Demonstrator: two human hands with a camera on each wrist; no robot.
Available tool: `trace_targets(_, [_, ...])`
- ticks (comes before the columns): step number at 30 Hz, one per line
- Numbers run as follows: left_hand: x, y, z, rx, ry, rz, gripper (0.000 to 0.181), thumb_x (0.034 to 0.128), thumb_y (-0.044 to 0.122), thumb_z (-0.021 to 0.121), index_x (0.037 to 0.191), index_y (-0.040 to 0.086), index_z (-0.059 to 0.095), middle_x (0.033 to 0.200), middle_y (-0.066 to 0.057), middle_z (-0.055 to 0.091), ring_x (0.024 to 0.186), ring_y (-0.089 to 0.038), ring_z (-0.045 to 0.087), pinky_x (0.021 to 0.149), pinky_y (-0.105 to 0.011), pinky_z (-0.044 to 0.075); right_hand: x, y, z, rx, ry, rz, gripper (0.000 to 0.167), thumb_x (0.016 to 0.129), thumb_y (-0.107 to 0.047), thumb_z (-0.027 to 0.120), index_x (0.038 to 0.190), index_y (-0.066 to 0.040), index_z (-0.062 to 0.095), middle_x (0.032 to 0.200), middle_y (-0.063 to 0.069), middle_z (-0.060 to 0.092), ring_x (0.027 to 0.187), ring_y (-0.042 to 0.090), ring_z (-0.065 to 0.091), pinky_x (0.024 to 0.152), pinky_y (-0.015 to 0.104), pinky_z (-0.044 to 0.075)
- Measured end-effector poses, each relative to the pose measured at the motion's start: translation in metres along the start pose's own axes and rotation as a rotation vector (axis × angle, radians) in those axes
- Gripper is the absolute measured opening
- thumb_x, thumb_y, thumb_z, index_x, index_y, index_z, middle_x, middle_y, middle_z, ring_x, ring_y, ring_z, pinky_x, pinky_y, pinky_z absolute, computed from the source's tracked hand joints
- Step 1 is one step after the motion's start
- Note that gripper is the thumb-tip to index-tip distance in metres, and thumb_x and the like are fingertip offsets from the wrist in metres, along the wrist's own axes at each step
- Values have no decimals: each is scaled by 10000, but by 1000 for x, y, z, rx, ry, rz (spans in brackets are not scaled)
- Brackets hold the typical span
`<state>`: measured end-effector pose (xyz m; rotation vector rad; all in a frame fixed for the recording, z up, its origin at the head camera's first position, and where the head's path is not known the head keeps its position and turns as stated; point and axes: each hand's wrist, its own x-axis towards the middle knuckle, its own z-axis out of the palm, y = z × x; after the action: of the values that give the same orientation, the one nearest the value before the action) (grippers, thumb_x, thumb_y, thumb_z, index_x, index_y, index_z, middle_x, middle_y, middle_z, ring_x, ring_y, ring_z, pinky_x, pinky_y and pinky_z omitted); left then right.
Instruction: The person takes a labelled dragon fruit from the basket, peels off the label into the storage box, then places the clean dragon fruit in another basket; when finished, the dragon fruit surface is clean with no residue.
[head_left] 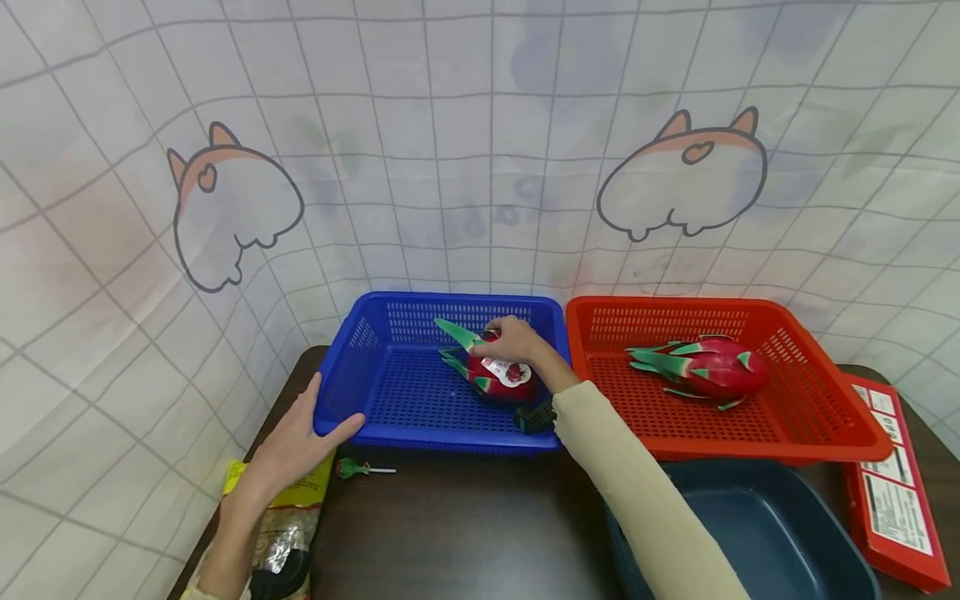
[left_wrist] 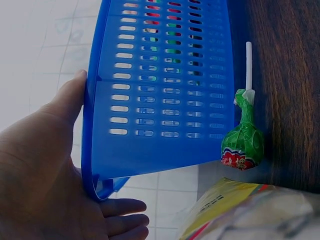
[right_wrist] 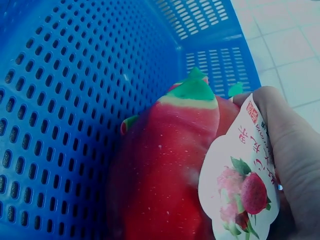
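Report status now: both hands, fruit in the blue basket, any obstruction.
Right hand gripping fruit, inside blue basket. Left hand spread at basket's near-left corner. Nothing visibly in the way.

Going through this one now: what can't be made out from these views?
- Held dragon fruit: the right wrist view's bottom edge cuts it off; in the left wrist view, the blue basket wall leaves only scraps showing through slots.
- Dark tray: partly behind the right sleeve, cut off at the head view's bottom.
- Yellow bag: partly behind the left forearm, head view.
- Red box: fine print too small, head view.
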<state>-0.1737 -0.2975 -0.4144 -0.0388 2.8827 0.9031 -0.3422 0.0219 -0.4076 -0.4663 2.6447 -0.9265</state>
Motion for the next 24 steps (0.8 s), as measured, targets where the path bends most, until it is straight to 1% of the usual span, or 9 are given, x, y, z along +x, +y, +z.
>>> trace_targets(3, [-1, 0, 0, 1, 3, -3, 1088, 865, 711, 498, 1554, 120, -103, 1627, -220, 34, 1463, -512, 81, 1068, -760, 163, 2, 0, 0, 2, 5, 2, 681, 849, -448, 669, 1382, -51, 519, 1268, 165, 608, 742, 157, 596, 584, 238, 490])
trace_targets(6, [-2, 1, 0, -4, 6, -2, 1087, 864, 712, 498, 1556, 125, -100, 1627, -219, 38, 1463, -510, 83, 1070, -759, 162, 1, -1, 0, 22, 3, -2, 673, 847, -437, 672, 1371, -39, 530, 1109, 145, 666, 604, 113, 550, 525, 224, 475])
trace_targets(8, [-2, 1, -1, -7, 7, 2, 1084, 865, 713, 496, 1555, 129, -101, 1627, -219, 37, 1464, -509, 84, 1073, -756, 163, 1, -4, -1, 31, 2, -8, 660, 847, -430, 674, 1361, -38, 541, 1017, 135, 681, 556, 102, 514, 500, 224, 464])
trace_targets(9, [-3, 1, -1, -7, 7, 2, 1083, 865, 714, 494, 1554, 135, -107, 1627, -217, 33, 1465, -507, 82, 1073, -755, 163, 0, -5, -2, 33, 2, -15, 656, 847, -430, 674, 1357, -39, 546, 1007, 130, 683, 547, 102, 509, 493, 228, 464])
trace_targets(11, [-3, 0, -1, -10, 3, 4, 1078, 868, 714, 491, 1552, 146, -120, 1628, -215, 25, 1465, -507, 79, 1071, -757, 162, -2, -9, -4, 19, 10, -35, 646, 846, -439, 673, 1344, -42, 562, 1036, 131, 686, 567, 105, 517, 505, 229, 464])
trace_targets(15, [-3, -1, 0, -13, 6, 4, 1082, 866, 716, 493, 1549, 153, -129, 1630, -210, 22, 1466, -506, 81, 1067, -760, 165, -7, -15, -11, -27, 27, -76, 646, 848, -467, 662, 1337, -54, 573, 1205, 137, 649, 674, 122, 561, 580, 225, 466])
trace_targets(17, [-2, -2, 1, -17, 9, 7, 1084, 864, 715, 497, 1549, 153, -128, 1630, -208, 22, 1466, -506, 76, 1067, -761, 162, -8, -18, -13, -40, 27, -85, 645, 851, -477, 658, 1340, -65, 573, 1236, 134, 641, 695, 129, 569, 600, 224, 464])
trace_targets(20, [-1, -1, 1, -21, 9, 12, 1085, 862, 717, 497, 1549, 157, -127, 1630, -208, 23, 1467, -506, 71, 1066, -762, 160, -12, -21, -18, -40, 19, -93, 637, 854, -477, 655, 1346, -80, 571, 1216, 124, 652, 682, 125, 570, 596, 224, 466])
trace_targets(24, [-2, -1, -1, -9, 6, 3, 1081, 867, 715, 490, 1547, 153, -136, 1625, -224, 24, 1462, -515, 77, 1059, -767, 163, -20, -31, -27, -24, 2, -131, 632, 858, -479, 652, 1349, -90, 567, 1169, 103, 667, 641, 114, 553, 562, 227, 465])
